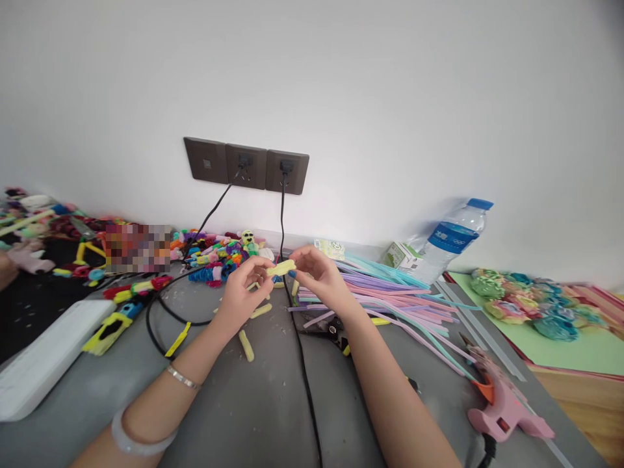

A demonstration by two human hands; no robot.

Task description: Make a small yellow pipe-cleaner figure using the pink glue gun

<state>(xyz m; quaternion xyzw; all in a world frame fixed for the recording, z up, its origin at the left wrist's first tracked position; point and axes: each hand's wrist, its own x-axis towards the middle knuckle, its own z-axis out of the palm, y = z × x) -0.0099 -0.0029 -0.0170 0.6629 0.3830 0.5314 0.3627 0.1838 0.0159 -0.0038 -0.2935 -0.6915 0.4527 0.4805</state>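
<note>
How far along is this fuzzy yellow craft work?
Seemingly partway. Several short yellow pieces look already shaped, lying loose on the grey table. Another yellow piece is in hand, between the left hand and right hand. The loose pieces aren't joined, so assembly probably remains; how many more are needed, I can't tell.

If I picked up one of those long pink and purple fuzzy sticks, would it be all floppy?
Probably a bit bendy, not totally floppy: the pastel pipe cleaners are long and thin, and some lie in gentle curves. One would likely feel very light, being so skinny. Others might get dragged along, since they overlap in a loose pile.
</note>
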